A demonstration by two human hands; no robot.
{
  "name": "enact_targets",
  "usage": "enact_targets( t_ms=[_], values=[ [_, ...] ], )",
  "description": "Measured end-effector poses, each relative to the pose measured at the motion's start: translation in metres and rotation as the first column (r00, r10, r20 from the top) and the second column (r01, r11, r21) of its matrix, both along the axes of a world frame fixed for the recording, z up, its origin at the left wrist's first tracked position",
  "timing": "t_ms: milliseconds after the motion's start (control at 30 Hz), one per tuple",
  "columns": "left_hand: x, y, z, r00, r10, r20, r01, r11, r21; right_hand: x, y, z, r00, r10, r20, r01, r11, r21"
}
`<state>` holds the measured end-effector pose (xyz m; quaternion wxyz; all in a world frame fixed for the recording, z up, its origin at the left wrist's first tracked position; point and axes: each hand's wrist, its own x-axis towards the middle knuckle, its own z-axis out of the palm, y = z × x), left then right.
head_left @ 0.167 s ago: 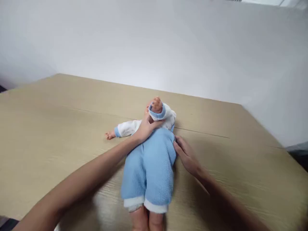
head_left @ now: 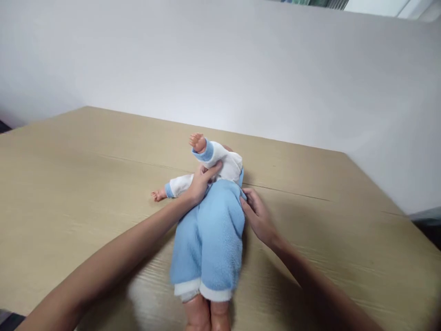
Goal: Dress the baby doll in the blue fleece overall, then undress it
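Pale grey-white, a smooth wall (head_left: pixel 220 69) fills the upper part of the view, and below it a tan desk (head_left: pixel 103 133) with a wood-like surface spreads across to both sides. On the middle of the desk lies a doll (head_left: pixel 206 225), its legs (head_left: pixel 197 312) towards the person and cut off by the lower edge of the view; most of its head is hidden behind one sleeve. It wears wide, fleecy light-blue trousers (head_left: pixel 220 248) and a white top (head_left: pixel 231 166). The left hand (head_left: pixel 200 183) is clamped on the side of the doll's upper body, the thumb lying over the white top and the other fingers partly hidden. The right hand (head_left: pixel 257 215) touches the opposite side at the waist of the trousers, its fingers bent; whether they pinch the cloth I cannot tell. One small doll hand (head_left: pixel 198 142) sticks up above the left hand, and the other doll hand (head_left: pixel 158 195) rests out to the left on the desk. Blue cuffs (head_left: pixel 208 151) edge the sleeves. Thinnest of all, a dark seam (head_left: pixel 289 191) crosses the desk top.
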<state>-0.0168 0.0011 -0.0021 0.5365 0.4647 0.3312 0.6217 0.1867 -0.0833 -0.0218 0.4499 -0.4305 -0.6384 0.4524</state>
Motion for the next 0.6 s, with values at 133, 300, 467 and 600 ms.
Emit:
enact_targets(
  t_ms=[133,300,467,600],
  values=[
    [-0.012,0.003,-0.004,0.997,0.046,0.064,-0.046,0.999,0.002,-0.023,0.012,0.005,0.996,0.018,-0.082,-0.015,0.999,0.035],
    [-0.022,0.009,-0.009,0.966,0.041,0.254,-0.021,0.996,-0.081,-0.041,0.017,0.01,0.996,0.003,-0.092,0.001,0.999,0.04],
    [-0.032,0.004,0.001,0.92,-0.062,0.386,0.095,0.993,-0.067,-0.058,0.019,0.022,0.984,0.007,-0.18,-0.014,0.999,-0.038],
    [-0.042,-0.001,0.008,0.868,-0.145,0.475,0.187,0.981,-0.042,-0.07,0.026,0.023,0.935,0.013,-0.356,-0.068,0.988,-0.142]
  ],
)
